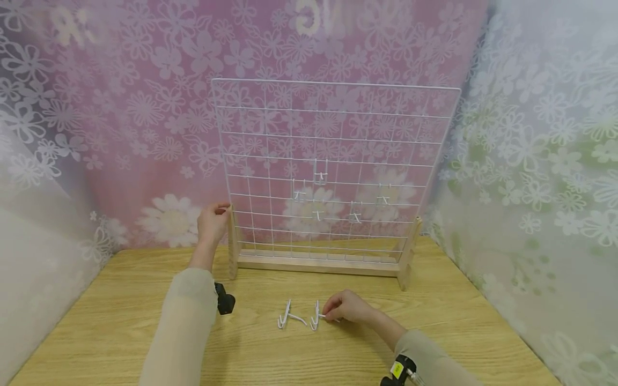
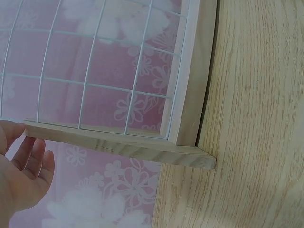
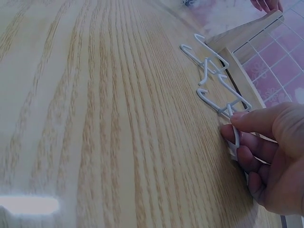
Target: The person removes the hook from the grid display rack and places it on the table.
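Observation:
A white wire grid [image 1: 333, 83] stands upright in a pale wooden stand [image 1: 318, 264] at the back of the table. With thumb and fingers, my left hand [image 1: 212, 222] pinches the top end of the stand's left post [image 2: 114, 146]. Lower down, near the table's front, my right hand [image 1: 350, 308] pinches the straight prong of a white wire hook [image 3: 231, 110]. The hook's bent ends face left, away from the palm. To its left on the tabletop lies a second hook [image 1: 288, 311] of the same kind.
Several white hooks hang on the grid's middle, among them an upper one [image 1: 321, 177] and one at the right [image 1: 383, 200]. Floral cloth [image 1: 145, 107] rises behind the wooden table [image 1: 96, 321] and along both sides.

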`<state>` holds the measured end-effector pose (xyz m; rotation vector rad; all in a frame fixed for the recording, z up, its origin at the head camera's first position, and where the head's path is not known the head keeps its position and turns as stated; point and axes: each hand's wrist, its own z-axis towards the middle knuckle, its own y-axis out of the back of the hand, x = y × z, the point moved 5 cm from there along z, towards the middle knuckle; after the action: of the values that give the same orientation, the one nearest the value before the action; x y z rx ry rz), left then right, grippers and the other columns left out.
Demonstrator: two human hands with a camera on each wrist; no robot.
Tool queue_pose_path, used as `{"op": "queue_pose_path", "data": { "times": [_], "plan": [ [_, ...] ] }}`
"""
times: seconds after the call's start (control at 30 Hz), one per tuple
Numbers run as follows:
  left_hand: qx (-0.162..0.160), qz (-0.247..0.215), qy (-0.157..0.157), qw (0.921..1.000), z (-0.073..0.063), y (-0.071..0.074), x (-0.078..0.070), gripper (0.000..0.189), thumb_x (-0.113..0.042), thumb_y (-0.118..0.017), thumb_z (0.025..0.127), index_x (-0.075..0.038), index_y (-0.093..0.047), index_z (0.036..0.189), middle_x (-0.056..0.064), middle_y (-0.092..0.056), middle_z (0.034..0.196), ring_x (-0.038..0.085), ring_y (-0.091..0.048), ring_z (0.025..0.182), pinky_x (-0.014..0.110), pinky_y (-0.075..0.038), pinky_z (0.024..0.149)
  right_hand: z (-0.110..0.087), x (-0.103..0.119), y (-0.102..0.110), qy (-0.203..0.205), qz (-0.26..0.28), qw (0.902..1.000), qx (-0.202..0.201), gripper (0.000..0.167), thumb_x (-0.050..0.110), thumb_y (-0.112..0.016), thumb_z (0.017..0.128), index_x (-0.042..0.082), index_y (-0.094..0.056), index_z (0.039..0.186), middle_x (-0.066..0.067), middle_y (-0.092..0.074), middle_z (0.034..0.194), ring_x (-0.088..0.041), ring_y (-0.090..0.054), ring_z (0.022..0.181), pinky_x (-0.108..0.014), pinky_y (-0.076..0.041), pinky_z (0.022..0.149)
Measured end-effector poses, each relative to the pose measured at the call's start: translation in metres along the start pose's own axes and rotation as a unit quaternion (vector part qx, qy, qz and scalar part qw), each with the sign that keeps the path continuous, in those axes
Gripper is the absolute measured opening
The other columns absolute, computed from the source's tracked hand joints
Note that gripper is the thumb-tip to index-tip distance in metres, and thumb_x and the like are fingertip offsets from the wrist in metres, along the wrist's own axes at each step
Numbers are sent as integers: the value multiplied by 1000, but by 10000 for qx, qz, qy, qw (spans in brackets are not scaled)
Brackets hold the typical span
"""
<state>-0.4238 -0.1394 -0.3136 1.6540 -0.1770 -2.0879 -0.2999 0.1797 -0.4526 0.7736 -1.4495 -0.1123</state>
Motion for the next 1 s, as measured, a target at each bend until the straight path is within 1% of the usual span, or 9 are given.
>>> {"op": "queue_pose_path", "data": {
  "times": [0.17, 0.33, 0.5, 0.67, 0.83, 1.0],
  "plan": [
    [-43, 9, -51, 10000, 0, 1, 0, 33, -18, -49, 94, -2, -59, 122, 22, -58, 113, 35, -54, 103, 43, -44, 84, 1, -1, 0, -20, 46, 10000, 5, 7, 3, -68, 80, -1, -70, 85, 1, -62, 71, -7, -46, 59, -21, -38, 54],
    [-41, 47, -34, 10000, 1, 1, 1, 33, -20, -50, 94, -2, -59, 121, 22, -58, 113, 35, -53, 104, 43, -44, 85, 0, 1, 0, 58, 79, 10000, -6, 8, 3, -66, 81, -2, -70, 87, -2, -65, 77, -7, -49, 61, -22, -41, 55],
    [9, 79, -75, 9999, 2, 0, 1, 33, -17, -50, 94, -2, -59, 121, 22, -58, 112, 35, -54, 103, 43, -44, 85, -1, 3, 2, 128, 110, 9998, 42, 10, 4, -66, 82, -3, -69, 89, -6, -66, 81, -9, -52, 65, -24, -44, 58],
    [16, 62, -36, 10000, 2, 0, 2, 33, -18, -50, 94, -2, -59, 121, 21, -58, 113, 35, -54, 103, 44, -44, 85, -2, 6, 10, 181, 104, 9998, 71, 14, 7, -65, 83, -4, -69, 91, -8, -65, 78, -11, -53, 65, -26, -45, 59],
    [14, 65, -36, 10000, 3, 0, 1, 33, -17, -50, 94, -2, -58, 122, 22, -58, 114, 35, -54, 104, 43, -44, 85, -1, 11, 19, 258, -61, 9996, 68, 14, 8, -65, 84, -2, -69, 93, -4, -66, 82, -12, -53, 66, -27, -44, 58],
    [-5, 104, -68, 9999, 3, 0, 1, 32, -16, -49, 94, -2, -59, 121, 22, -58, 112, 35, -53, 104, 43, -44, 84, -2, 14, 30, 102, -68, 9999, 22, 19, 13, -65, 85, -1, -68, 98, -1, -64, 81, -16, -51, 68, -28, -40, 57]
  ]
}}
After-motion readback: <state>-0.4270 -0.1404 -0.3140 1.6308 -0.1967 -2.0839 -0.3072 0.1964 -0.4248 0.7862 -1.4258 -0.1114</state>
